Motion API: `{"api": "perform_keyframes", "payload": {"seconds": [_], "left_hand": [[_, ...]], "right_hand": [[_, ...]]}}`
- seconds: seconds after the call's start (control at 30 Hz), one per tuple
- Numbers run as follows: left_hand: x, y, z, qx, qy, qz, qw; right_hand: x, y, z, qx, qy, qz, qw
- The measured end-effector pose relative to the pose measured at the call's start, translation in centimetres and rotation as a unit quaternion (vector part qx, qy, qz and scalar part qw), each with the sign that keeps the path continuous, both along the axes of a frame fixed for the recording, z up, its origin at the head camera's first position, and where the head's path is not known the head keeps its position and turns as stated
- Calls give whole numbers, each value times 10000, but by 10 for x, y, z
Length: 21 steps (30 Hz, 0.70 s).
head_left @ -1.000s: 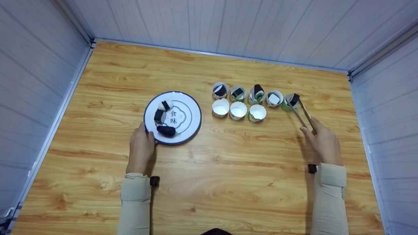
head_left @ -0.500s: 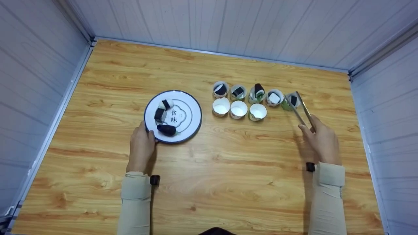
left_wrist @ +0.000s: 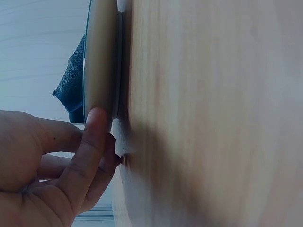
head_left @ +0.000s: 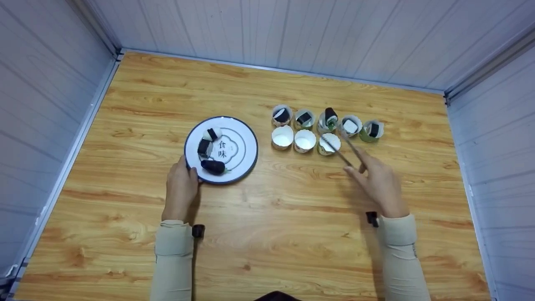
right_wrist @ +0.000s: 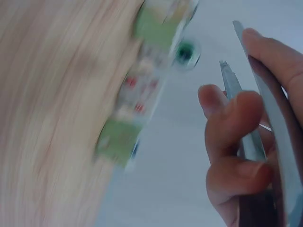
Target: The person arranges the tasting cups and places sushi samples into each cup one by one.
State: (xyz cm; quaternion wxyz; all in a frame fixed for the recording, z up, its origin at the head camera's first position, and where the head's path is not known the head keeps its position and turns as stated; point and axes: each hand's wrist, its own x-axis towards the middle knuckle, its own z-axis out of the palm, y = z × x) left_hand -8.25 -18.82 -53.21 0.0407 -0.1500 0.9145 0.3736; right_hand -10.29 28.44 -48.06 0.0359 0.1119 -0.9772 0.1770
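My left hand (head_left: 180, 192) grips the near-left rim of a white plate (head_left: 246, 146) with a blue edge, thumb on top. On the plate lie a toy eggplant (head_left: 213, 167), a dark-wrapped sushi piece (head_left: 205, 148) and a white rice piece with a black band (head_left: 212, 134). My right hand (head_left: 380, 184) holds metal tongs (head_left: 337, 151), arms apart, nothing between the tips. In the head view the tongs overlap the right cup (head_left: 327, 147) of the front row. A banded sushi piece (head_left: 374, 130) sits in the far-right green paper cup (head_left: 365, 136).
Behind the front row, several paper cups (head_left: 281, 122) hold black-and-white pieces, one with a dark, green-tipped piece (head_left: 330, 113). Two more front cups (head_left: 282, 139) show white insides. Pale panel walls (head_left: 259, 33) border the wooden table (head_left: 267, 234) at the back and sides.
The tongs released the dark sushi piece into the far-right cup and opened. My right hand then moved left with them, toward the front cups. My left hand stayed on the plate.
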Motion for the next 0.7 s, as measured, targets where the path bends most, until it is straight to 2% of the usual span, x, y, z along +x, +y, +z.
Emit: {"api": "perform_keyframes", "payload": {"seconds": [0.3,0.57,0.7], "left_hand": [[0,1,2,75,-123,31,9999],[-1,0,2,59,-190,62,9998],[-1,0,2,76,-229,54,9997]], "right_hand": [[6,-58,-6,-125,110,941,9954],[6,-98,-9,-112,-130,1420,9897],[6,-118,-14,-30,34,1795,9838]]}}
